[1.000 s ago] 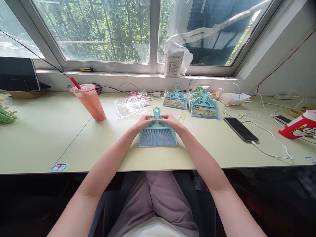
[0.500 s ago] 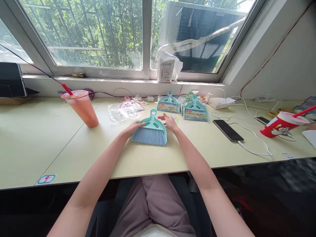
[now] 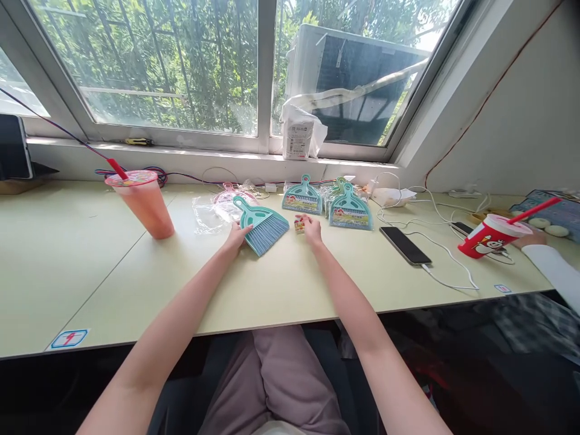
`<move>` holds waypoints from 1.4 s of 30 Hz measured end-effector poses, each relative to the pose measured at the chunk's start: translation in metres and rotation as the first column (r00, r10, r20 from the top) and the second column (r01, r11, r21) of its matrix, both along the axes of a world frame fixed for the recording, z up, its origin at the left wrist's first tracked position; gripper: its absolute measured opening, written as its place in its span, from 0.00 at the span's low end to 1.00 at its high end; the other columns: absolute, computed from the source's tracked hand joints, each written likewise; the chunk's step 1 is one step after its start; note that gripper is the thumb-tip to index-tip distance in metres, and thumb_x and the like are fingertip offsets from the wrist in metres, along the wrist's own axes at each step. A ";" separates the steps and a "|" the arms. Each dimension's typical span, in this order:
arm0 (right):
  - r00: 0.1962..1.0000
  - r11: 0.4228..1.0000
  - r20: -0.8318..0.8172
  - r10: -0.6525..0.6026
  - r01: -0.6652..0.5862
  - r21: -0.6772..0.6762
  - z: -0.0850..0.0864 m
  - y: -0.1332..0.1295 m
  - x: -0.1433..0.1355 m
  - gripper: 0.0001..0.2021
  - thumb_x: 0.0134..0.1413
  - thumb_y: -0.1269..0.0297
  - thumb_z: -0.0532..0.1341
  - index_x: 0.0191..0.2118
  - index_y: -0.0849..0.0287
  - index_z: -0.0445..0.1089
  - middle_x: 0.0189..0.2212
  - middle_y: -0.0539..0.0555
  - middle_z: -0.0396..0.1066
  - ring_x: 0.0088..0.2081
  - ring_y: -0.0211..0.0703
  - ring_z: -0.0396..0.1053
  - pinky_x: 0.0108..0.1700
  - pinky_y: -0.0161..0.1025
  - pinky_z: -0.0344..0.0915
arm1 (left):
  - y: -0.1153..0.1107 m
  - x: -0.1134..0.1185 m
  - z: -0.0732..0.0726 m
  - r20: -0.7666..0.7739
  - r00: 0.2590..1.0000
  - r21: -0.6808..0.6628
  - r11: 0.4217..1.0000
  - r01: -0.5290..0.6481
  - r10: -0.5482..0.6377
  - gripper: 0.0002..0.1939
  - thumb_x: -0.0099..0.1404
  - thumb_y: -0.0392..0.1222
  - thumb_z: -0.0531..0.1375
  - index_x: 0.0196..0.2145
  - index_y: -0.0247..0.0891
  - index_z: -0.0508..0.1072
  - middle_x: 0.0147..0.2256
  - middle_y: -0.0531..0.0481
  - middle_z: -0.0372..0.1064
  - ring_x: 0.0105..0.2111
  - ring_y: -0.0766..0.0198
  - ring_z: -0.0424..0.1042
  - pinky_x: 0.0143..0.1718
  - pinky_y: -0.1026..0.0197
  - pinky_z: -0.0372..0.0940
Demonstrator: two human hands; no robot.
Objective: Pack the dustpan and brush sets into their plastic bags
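Note:
My left hand [image 3: 237,236] is closed on the near left edge of a mint-green mini dustpan with its blue-bristled brush [image 3: 263,223], which lies tilted with its handle toward the upper left. Between the fingers of my right hand [image 3: 312,229] is a small printed card [image 3: 299,225], just right of the bristles. Behind my left hand lie clear plastic wrapping [image 3: 207,215] and a pink dustpan [image 3: 233,194], partly covered by plastic. Beyond my right hand are packaged mint-green dustpan sets [image 3: 302,198] [image 3: 350,212], with a greener packaged one [image 3: 336,188] partly hidden.
A tall orange drink cup [image 3: 151,208] leans at left. On the right are a phone [image 3: 405,245] on a white cable, a red cup [image 3: 487,237] with a straw, and another person's sleeved arm [image 3: 550,266]. The table's front edge [image 3: 272,326] runs above my lap.
The dustpan and brush have turned, the handle swinging left and the bristles right. My right hand has left the dustpan's side and taken hold of the card. Another person's arm now shows at right.

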State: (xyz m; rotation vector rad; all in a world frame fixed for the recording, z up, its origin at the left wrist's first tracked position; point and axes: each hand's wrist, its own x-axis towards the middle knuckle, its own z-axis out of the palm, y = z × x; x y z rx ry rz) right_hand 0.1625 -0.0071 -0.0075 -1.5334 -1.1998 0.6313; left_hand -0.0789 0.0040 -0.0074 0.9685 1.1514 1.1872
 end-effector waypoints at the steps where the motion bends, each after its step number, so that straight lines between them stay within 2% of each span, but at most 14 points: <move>1: 0.992 0.998 -0.126 -0.004 0.012 0.061 0.002 0.001 0.000 0.29 0.66 0.48 0.45 0.51 0.64 0.73 0.46 0.62 0.77 0.44 0.44 0.75 0.43 0.37 0.69 | -0.001 0.002 -0.002 0.004 1.000 0.008 1.000 0.011 -0.011 0.20 0.57 0.38 0.67 0.42 0.42 0.61 0.42 0.47 0.69 0.35 0.61 0.74 0.35 0.59 0.71; 4: 0.964 0.980 -0.264 -0.023 0.074 0.184 0.008 -0.003 -0.003 0.39 0.61 0.37 0.40 0.56 0.65 0.69 0.53 0.64 0.72 0.46 0.43 0.74 0.42 0.37 0.70 | -0.002 0.009 -0.006 0.011 0.999 0.022 0.999 0.033 -0.034 0.21 0.56 0.39 0.68 0.41 0.42 0.61 0.40 0.48 0.69 0.37 0.60 0.74 0.36 0.59 0.70; 8: 0.996 0.972 -0.084 -0.021 0.040 0.233 0.012 -0.016 -0.029 0.39 0.61 0.36 0.38 0.55 0.60 0.70 0.58 0.63 0.68 0.54 0.44 0.70 0.51 0.40 0.68 | -0.005 0.016 -0.009 0.008 0.999 0.038 0.998 0.049 -0.049 0.20 0.56 0.39 0.68 0.40 0.41 0.61 0.39 0.48 0.68 0.37 0.60 0.73 0.37 0.59 0.69; 12: 0.932 0.960 0.296 0.207 -0.252 0.124 0.001 -0.025 -0.064 0.35 0.63 0.37 0.40 0.62 0.54 0.65 0.67 0.58 0.54 0.71 0.49 0.43 0.69 0.55 0.43 | -0.008 0.018 -0.007 0.044 0.998 0.049 0.998 0.045 -0.047 0.20 0.54 0.41 0.68 0.39 0.41 0.61 0.38 0.48 0.68 0.37 0.60 0.73 0.38 0.58 0.68; 15: 0.841 0.920 0.395 0.369 -0.390 -0.029 -0.011 -0.023 -0.079 0.35 0.64 0.39 0.38 0.70 0.50 0.50 0.72 0.55 0.41 0.73 0.51 0.29 0.67 0.67 0.24 | -0.010 0.018 -0.005 0.079 0.995 0.065 0.997 0.051 -0.056 0.20 0.55 0.42 0.68 0.39 0.41 0.61 0.36 0.50 0.68 0.34 0.61 0.72 0.37 0.57 0.68; 18: 0.841 0.931 0.412 0.351 -0.361 -0.057 -0.017 -0.016 -0.085 0.35 0.65 0.40 0.36 0.72 0.49 0.39 0.73 0.53 0.32 0.73 0.50 0.23 0.66 0.68 0.22 | -0.011 0.019 -0.006 0.093 0.993 0.080 0.994 0.071 -0.078 0.20 0.57 0.43 0.67 0.41 0.41 0.60 0.36 0.51 0.68 0.33 0.61 0.73 0.36 0.57 0.69; 21: 0.905 0.982 0.382 0.187 -0.188 -0.034 -0.013 -0.012 -0.085 0.34 0.66 0.43 0.36 0.72 0.52 0.38 0.73 0.55 0.29 0.72 0.51 0.21 0.66 0.68 0.23 | -0.013 0.023 -0.008 0.092 0.990 0.081 0.992 0.099 -0.106 0.23 0.56 0.42 0.68 0.42 0.41 0.59 0.38 0.49 0.69 0.36 0.60 0.74 0.36 0.56 0.71; 26: 0.964 0.986 0.209 -0.167 0.163 0.037 -0.004 -0.015 -0.069 0.28 0.68 0.57 0.34 0.71 0.50 0.38 0.73 0.56 0.30 0.73 0.51 0.23 0.66 0.68 0.33 | -0.016 0.032 -0.011 0.154 0.983 0.048 0.995 0.092 -0.098 0.27 0.54 0.39 0.70 0.43 0.42 0.58 0.42 0.47 0.71 0.41 0.57 0.76 0.40 0.54 0.74; 29: 0.968 0.968 0.061 -0.244 0.247 -0.040 0.000 -0.016 -0.039 0.29 0.66 0.61 0.44 0.71 0.54 0.41 0.71 0.59 0.39 0.72 0.48 0.37 0.67 0.54 0.47 | -0.011 0.032 -0.012 0.208 0.978 0.007 1.000 -0.002 0.000 0.23 0.57 0.36 0.68 0.43 0.42 0.59 0.42 0.48 0.70 0.40 0.59 0.76 0.40 0.55 0.74; 32: 0.989 0.974 -0.145 -0.033 0.000 -0.225 0.003 -0.014 -0.006 0.34 0.60 0.57 0.56 0.69 0.57 0.47 0.65 0.64 0.55 0.62 0.48 0.62 0.58 0.43 0.63 | -0.002 0.026 -0.011 0.298 0.947 -0.051 0.993 -0.105 0.116 0.16 0.61 0.33 0.63 0.43 0.41 0.62 0.40 0.49 0.70 0.37 0.64 0.75 0.40 0.58 0.74; 34: 0.984 0.951 -0.138 0.115 -0.149 -0.272 0.003 -0.011 0.008 0.38 0.53 0.57 0.64 0.68 0.58 0.51 0.60 0.64 0.62 0.54 0.48 0.69 0.53 0.42 0.68 | 0.006 0.020 -0.010 0.349 0.919 -0.070 0.983 -0.168 0.182 0.16 0.61 0.32 0.63 0.44 0.41 0.63 0.40 0.49 0.71 0.36 0.66 0.75 0.39 0.59 0.74; 37: 0.959 0.936 0.133 0.248 -0.202 -0.290 0.001 -0.008 0.011 0.39 0.41 0.62 0.72 0.62 0.57 0.63 0.52 0.59 0.70 0.49 0.48 0.71 0.53 0.45 0.67 | 0.014 0.008 -0.008 0.393 0.878 -0.060 0.960 -0.273 0.274 0.18 0.59 0.30 0.64 0.45 0.41 0.63 0.41 0.49 0.71 0.36 0.66 0.75 0.40 0.58 0.74; 39: 0.890 0.941 0.347 0.295 -0.207 -0.268 -0.001 -0.007 0.006 0.31 0.37 0.65 0.74 0.53 0.56 0.73 0.48 0.57 0.72 0.50 0.49 0.69 0.57 0.46 0.63 | 0.016 0.002 -0.007 0.409 0.858 -0.057 0.947 -0.316 0.311 0.18 0.59 0.30 0.64 0.44 0.41 0.63 0.42 0.49 0.71 0.37 0.67 0.75 0.40 0.59 0.74; 42: 0.855 0.948 0.423 0.299 -0.216 -0.232 0.000 -0.006 0.006 0.15 0.48 0.61 0.70 0.44 0.57 0.78 0.44 0.58 0.74 0.50 0.49 0.70 0.57 0.45 0.61 | 0.014 -0.003 -0.004 0.418 0.842 -0.082 0.937 -0.339 0.341 0.17 0.61 0.28 0.62 0.43 0.41 0.61 0.43 0.50 0.71 0.37 0.68 0.75 0.40 0.61 0.74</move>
